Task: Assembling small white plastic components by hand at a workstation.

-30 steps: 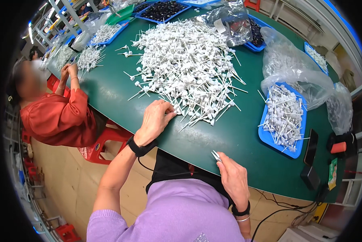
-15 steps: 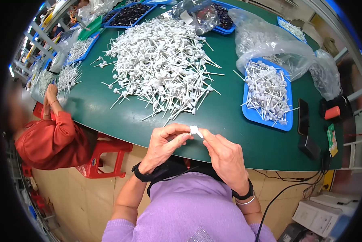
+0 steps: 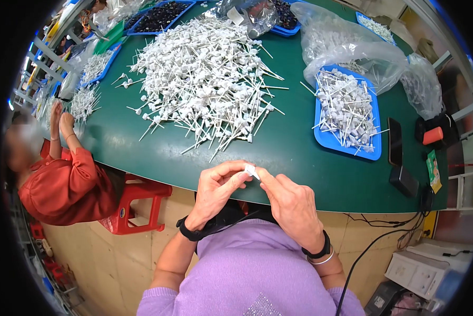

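Sitting between the hands (image 3: 214, 190), the white piece (image 3: 250, 169) seems touched by both.

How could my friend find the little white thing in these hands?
Start at the big green table with its heap of stemmed white pieces. Come down to its near edge, where the left hand and right hand are close together beyond the purple sweater. The small white piece is pinched there, apart from the similar ones in the heap.

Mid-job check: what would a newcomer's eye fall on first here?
Probably the big heap of white stemmed pieces on the green table, upper middle. Below it, the left hand pinches a small white piece, the right hand close beside. A full blue tray sits right of the heap.
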Demonstrator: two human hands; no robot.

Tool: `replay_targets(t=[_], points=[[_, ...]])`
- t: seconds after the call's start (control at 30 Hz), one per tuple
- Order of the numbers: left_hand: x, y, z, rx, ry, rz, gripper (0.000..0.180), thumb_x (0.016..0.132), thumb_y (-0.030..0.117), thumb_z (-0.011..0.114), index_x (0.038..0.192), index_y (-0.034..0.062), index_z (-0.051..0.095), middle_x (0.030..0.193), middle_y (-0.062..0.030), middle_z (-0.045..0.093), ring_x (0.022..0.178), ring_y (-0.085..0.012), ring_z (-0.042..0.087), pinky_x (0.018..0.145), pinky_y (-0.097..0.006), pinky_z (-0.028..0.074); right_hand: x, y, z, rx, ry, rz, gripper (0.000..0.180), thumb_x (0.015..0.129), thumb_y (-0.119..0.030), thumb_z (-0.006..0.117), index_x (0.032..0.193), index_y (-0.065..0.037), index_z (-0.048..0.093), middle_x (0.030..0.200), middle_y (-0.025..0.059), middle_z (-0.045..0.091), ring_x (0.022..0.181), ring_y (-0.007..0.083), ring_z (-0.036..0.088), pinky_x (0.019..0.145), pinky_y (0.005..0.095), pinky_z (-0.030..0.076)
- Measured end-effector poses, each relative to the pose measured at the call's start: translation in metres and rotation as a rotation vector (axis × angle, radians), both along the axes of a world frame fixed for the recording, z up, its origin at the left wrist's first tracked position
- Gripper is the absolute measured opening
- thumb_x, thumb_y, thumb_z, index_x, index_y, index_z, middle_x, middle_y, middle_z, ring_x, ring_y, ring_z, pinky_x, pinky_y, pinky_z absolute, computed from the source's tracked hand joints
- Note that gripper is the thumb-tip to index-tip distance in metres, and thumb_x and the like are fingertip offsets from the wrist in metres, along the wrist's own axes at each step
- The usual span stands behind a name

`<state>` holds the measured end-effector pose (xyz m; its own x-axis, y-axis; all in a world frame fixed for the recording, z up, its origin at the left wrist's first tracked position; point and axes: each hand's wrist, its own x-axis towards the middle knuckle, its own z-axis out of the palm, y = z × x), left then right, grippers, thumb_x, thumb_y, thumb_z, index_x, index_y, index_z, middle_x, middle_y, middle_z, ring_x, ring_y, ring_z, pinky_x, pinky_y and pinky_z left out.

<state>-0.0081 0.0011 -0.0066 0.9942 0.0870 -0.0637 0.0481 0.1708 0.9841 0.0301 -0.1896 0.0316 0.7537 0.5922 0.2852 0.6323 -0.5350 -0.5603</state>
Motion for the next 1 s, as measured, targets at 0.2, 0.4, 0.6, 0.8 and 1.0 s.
replay_targets(t=[0.2, 0.4, 0.6, 0.8, 1.0], points=[[-0.002, -0.009, -0.006, -0.040, -0.048, 0.065, 0.021, 0.094, 0.000, 0.065, 0.115, -0.0033, 0.067, 0.111, -0.0090, 0.070, 0.098, -0.0133, 0.067, 0.084, -0.026, 0.055, -0.004, 0.004, 0.001, -0.070, 0.023, -0.042, 0.045, 0.086, -0.003, 0.065, 0.131, -0.007, 0.058, 0.072, 0.0127, 0.055, 0.057, 0.0337, 0.061, 0.051, 0.0431, 0.048], [-0.002, -0.014, -0.013, -0.009, -0.079, 0.111, 0.024, 0.091, -0.004, 0.067, 0.116, -0.0041, 0.066, 0.113, -0.0097, 0.069, 0.101, -0.0145, 0.067, 0.089, -0.026, 0.054, -0.006, 0.005, 0.004, -0.153, 0.088, -0.036, 0.059, 0.080, 0.002, 0.063, 0.138, -0.007, 0.052, 0.076, 0.0152, 0.060, 0.059, 0.0358, 0.065, 0.053, 0.0442, 0.054], [-0.002, -0.014, -0.016, -0.085, -0.094, 0.107, 0.026, 0.092, -0.006, 0.065, 0.118, -0.0051, 0.065, 0.115, -0.0107, 0.069, 0.103, -0.0153, 0.067, 0.091, -0.026, 0.054, -0.002, 0.005, -0.003, 0.017, 0.098, -0.001, 0.046, 0.087, 0.000, 0.060, 0.132, -0.005, 0.054, 0.075, 0.0165, 0.060, 0.060, 0.0379, 0.064, 0.053, 0.0451, 0.051], [-0.003, -0.014, -0.016, -0.063, -0.109, 0.123, 0.027, 0.092, -0.007, 0.065, 0.119, -0.0051, 0.065, 0.118, -0.0117, 0.068, 0.105, -0.0161, 0.067, 0.092, -0.026, 0.054, -0.001, 0.008, -0.001, 0.015, 0.110, -0.009, 0.040, 0.089, 0.000, 0.059, 0.128, -0.005, 0.055, 0.075, 0.0165, 0.060, 0.060, 0.0381, 0.063, 0.053, 0.0456, 0.051], [-0.004, -0.014, -0.014, -0.050, -0.059, 0.127, 0.026, 0.091, -0.009, 0.063, 0.117, -0.0059, 0.065, 0.122, -0.0160, 0.066, 0.107, -0.0178, 0.065, 0.095, -0.029, 0.053, -0.001, 0.007, -0.004, 0.016, 0.112, -0.001, 0.039, 0.089, 0.000, 0.059, 0.127, -0.004, 0.055, 0.076, 0.0169, 0.060, 0.061, 0.0382, 0.063, 0.053, 0.0454, 0.051]])
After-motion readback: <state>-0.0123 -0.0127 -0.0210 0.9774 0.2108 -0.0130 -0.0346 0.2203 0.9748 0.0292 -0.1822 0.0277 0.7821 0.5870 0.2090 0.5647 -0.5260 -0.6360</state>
